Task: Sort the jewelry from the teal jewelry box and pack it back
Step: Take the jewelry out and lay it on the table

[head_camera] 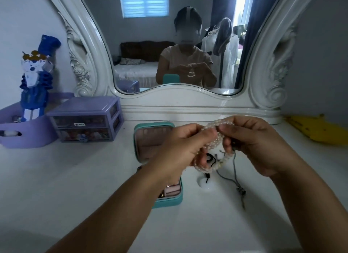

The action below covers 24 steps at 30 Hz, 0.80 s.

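Pearly beads: one string of pale, shiny beads (211,139) is held up in the air over the white table (75,177), just to the right of the box.
Left hand: the left hand (180,149) has its fingers pinched shut on the bead string near the top.
Right hand: the right hand (252,143) has its fingers closed on the same string, close beside the left hand.
Hard to see: the hands cover a lot of the beads, so I cannot tell if it is one long string looped up or more than one.
Teal box: one teal jewelry box (165,200) lies open on the table. The left arm hides its middle. The pink lid inside (148,139) shows behind the hand.
Inside the box: a pink pad (172,190) peeks out near the front corner. The rest is hidden.
On the table: one grey cord (235,177) and one small white piece (206,185) with a black string lie under the hands. They are too blurry to name.
Purple things: one purple drawer box (84,119) and one purple tub (24,136), far left.
Blue toy: one blue and white figure (35,79) stands in the tub.
Yellow thing: one yellow thing (318,128), cut off at the right edge.
Mirror: one white-framed mirror (175,100) at the back.
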Tool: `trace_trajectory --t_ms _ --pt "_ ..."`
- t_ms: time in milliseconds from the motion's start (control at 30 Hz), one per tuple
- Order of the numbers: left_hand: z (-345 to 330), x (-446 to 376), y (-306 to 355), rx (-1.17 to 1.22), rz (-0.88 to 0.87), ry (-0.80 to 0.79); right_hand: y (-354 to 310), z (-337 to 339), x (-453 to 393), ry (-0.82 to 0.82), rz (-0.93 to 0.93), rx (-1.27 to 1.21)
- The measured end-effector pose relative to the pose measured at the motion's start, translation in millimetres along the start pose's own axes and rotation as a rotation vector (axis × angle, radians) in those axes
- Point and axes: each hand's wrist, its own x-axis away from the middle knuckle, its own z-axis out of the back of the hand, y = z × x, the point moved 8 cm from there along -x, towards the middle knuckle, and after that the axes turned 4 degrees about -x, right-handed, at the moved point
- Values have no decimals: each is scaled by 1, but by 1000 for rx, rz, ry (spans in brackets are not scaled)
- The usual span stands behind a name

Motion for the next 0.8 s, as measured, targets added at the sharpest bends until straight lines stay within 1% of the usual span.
trace_trajectory --t_ms 133,233,300,367,467,567,667,700,733,800 --pt "-48 -16 -23 114 112 -86 12 47 13 49 -107 -24" --pt "-83 -22 -41 189 209 -186 20 81 23 162 -153 121" --pt "-99 -25 -55 199 263 -191 29 102 29 255 -201 232" --pt "-110 -27 -68 156 289 -175 38 118 35 308 -256 341" --pt "-115 -28 -80 -57 231 -157 48 131 35 310 -296 535" --pt "-113 -29 -82 -383 102 -83 53 141 34 320 -293 654" --pt "-112 -25 -74 -729 -16 -29 49 152 33 393 -262 629" --pt "-113 -23 -71 -809 -63 -24 47 154 32 409 -251 602" --pt "-114 -21 -68 -849 -105 -24 46 155 30 423 -241 587" --pt "-117 -17 -66 -839 -134 -52 44 158 25 446 -222 588"
